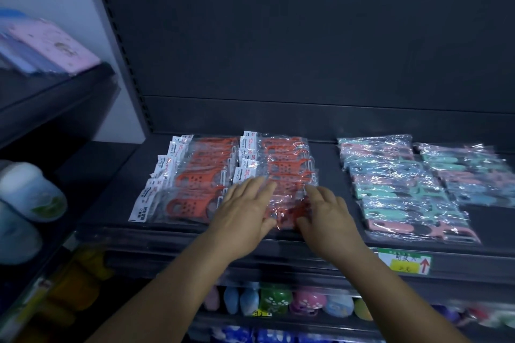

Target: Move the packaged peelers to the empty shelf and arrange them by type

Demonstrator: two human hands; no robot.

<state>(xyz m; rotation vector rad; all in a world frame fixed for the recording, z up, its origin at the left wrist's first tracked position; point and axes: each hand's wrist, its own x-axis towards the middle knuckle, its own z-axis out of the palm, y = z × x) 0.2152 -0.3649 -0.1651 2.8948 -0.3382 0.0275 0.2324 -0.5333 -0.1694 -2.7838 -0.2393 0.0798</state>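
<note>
Head view showed my left hand [245, 205] and right hand [324, 210], fingers spread flat, pressing the front orange peeler pack [289, 203], probably to square its column on the shelf [328, 245].

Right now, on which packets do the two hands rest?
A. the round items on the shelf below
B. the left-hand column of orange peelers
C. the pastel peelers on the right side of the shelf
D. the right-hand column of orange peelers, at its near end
D: the left hand and the right hand both lie with fairly straight fingers on the near packets of the right-hand column of orange peelers, not on the pastel peelers.
</note>
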